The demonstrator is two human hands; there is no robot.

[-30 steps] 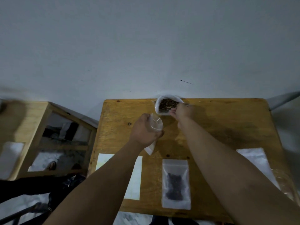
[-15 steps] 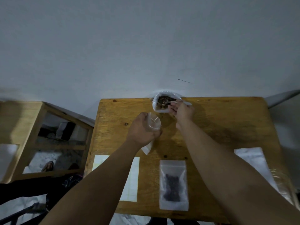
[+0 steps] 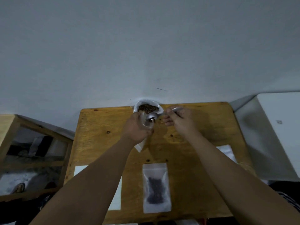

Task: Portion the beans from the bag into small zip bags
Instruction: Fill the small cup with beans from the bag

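Note:
An open bag of dark beans (image 3: pixel 148 108) stands at the far edge of the wooden table (image 3: pixel 203 127). Just in front of it my left hand (image 3: pixel 135 128) grips a small clear zip bag (image 3: pixel 142 143) with its mouth held open. My right hand (image 3: pixel 178 122) pinches the handle of a metal spoon (image 3: pixel 151 118). The spoon's bowl, with a few beans in it, sits at the small bag's mouth. A filled zip bag (image 3: pixel 156 187) lies flat near the table's front edge.
White sheets (image 3: pixel 116 197) lie at the front left of the table and pale flat bags (image 3: pixel 227 153) at the right. A wooden rack (image 3: pixel 32 153) stands left of the table, a white box (image 3: pixel 276 130) to the right. A grey wall is behind.
The spoon has come out of the bean bag with beans and now sits at the small bag's mouth. My left hand has lifted the small bag toward the bean bag.

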